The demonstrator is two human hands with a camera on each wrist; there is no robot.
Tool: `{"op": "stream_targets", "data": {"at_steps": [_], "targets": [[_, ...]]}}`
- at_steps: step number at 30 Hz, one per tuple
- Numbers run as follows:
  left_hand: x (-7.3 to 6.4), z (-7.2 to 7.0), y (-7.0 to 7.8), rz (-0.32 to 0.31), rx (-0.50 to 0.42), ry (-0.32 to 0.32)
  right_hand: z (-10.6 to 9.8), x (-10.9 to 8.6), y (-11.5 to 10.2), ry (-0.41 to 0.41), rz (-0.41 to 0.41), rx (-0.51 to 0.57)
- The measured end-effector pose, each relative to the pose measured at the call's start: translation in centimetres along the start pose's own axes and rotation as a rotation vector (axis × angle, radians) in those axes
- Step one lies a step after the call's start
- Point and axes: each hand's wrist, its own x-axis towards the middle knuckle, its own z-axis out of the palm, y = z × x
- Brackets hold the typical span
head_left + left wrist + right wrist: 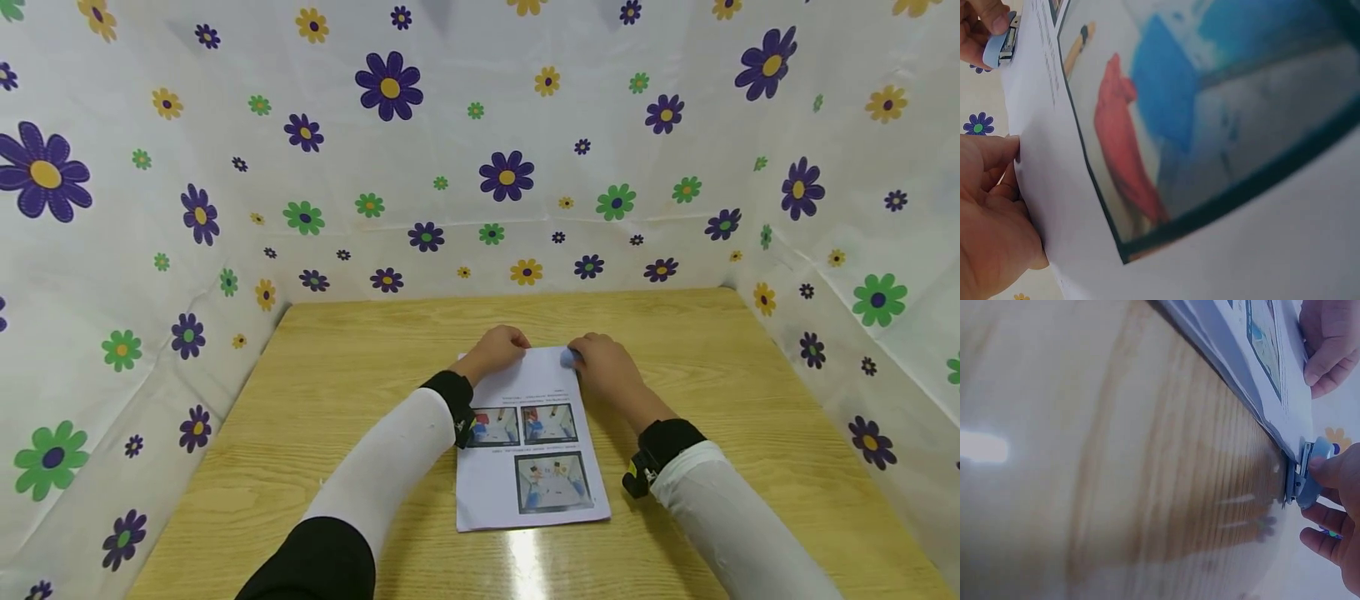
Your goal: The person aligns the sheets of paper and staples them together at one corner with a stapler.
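Observation:
A stack of printed sheets point(491, 492) lies on the table, with picture panels on its top page. My left hand point(497, 350) pinches the far edge of the stack near its left corner, thumb and fingers at the paper's rim. At the far right corner my right hand point(609, 368) grips a small light-blue stapler point(1317, 478). The right wrist view has the stapler's jaws around the corner of the sheets, thumb on one side and fingers on the other. In the left wrist view the stapler point(999, 49) sits at the paper's edge, its metal part showing.
The wooden table point(360, 358) reaches out on all sides of the stack. White cloth point(450, 200) with purple, green and yellow flowers hangs behind the table and along both sides. Both wrists wear black straps point(671, 442) with small cameras.

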Motion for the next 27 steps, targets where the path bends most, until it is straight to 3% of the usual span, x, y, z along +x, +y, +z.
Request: {"op": "stream_targets", "data": {"at_steps": [13,21,27], "targets": [[-0.6,-0.1,0.3,0.0,0.079,-0.006,-0.5,1.0,-0.5,-0.031,0.015,0.028],[-0.5,-0.2,0.1,-0.03,0.099,-0.008,-1.6,3.9,-1.1,0.013,0.039,0.129],[-0.6,-0.1,-0.1,0.025,0.103,-0.029,-0.8,5.6,-1.5,0.011,0.067,0.127]]}}
